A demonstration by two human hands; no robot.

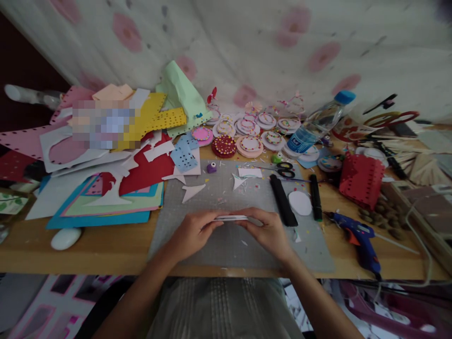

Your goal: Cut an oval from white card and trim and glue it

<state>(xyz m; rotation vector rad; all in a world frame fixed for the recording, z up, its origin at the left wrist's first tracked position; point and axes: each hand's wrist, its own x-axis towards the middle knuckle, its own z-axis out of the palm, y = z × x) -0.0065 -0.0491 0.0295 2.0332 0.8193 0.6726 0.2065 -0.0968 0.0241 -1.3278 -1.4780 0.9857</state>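
My left hand and my right hand pinch a thin stack of white paper pieces from its two sides. The stack is seen edge-on, so its outline is hidden. Both hands are above the grey cutting mat. White paper scraps lie on the mat beyond my hands. To the right of my right hand are a black tube-like object, a white paper circle and a black marker. Black-handled scissors and a small purple paper punch lie farther back.
A blue glue gun lies at the right with its cord. Several decorated paper discs and a water bottle stand at the back. Coloured paper sheets pile up at the left, near a white egg-shaped object.
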